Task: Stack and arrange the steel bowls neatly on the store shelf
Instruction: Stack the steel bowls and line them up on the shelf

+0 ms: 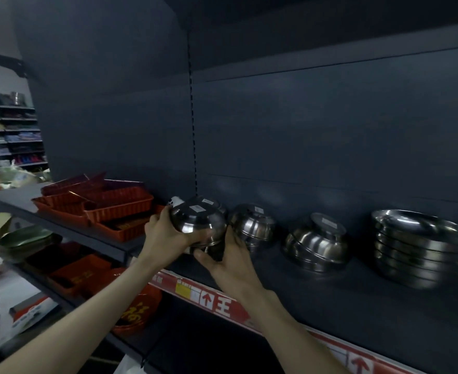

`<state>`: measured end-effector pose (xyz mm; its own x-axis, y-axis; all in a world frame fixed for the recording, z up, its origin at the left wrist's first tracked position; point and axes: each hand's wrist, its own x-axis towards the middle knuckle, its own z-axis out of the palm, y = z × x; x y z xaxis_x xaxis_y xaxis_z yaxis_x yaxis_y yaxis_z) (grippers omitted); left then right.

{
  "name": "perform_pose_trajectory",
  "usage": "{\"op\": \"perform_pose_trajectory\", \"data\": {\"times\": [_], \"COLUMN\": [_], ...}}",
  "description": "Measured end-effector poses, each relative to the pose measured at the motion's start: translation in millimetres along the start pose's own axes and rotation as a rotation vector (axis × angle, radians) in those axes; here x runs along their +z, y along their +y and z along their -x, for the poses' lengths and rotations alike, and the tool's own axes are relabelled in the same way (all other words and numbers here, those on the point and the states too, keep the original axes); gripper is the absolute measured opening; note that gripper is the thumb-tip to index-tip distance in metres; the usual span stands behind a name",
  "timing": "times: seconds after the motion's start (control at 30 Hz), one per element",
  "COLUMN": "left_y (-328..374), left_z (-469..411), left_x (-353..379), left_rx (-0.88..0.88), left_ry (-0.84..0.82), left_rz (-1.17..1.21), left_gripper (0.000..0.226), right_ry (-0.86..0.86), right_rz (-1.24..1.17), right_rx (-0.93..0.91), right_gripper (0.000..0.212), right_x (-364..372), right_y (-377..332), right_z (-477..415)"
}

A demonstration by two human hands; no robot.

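A stack of upside-down steel bowls (198,221) is held just above the dark shelf (343,300). My left hand (165,233) grips its left side and my right hand (227,261) grips its lower right rim from below. To the right stands a second inverted stack (253,225), then a tilted inverted stack (316,241), then an upright stack of wider steel bowls (416,249) at the far right. White labels show on the bowl bottoms.
Orange-red plastic trays (109,206) lie on the shelf to the left of the bowls. Lower shelves hold more red trays (71,271) and green dishes (25,238). A red price strip (211,300) runs along the shelf's front edge. Another shelf hangs overhead.
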<state>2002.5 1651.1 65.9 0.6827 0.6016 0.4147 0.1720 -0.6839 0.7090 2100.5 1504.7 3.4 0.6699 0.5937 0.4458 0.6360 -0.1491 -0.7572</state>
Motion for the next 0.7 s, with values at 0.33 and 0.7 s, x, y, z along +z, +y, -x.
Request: {"op": "perform_pose_trajectory", "data": {"times": [0.33, 0.7], "left_y": [79, 155], "left_z": [33, 64], "left_x": [37, 89], "left_rx": [0.219, 0.38], "left_ry": [-0.227, -0.349], "left_rz": [0.362, 0.516], "left_gripper": [0.055, 0.078], "right_ry": [0.216, 0.345], "right_rz": [0.082, 0.12], "right_rx": [-0.012, 0.058], "right_gripper": [0.071, 0.065], "right_x": [-124, -240], "right_y": [-6, -4], "right_z": [53, 112]}}
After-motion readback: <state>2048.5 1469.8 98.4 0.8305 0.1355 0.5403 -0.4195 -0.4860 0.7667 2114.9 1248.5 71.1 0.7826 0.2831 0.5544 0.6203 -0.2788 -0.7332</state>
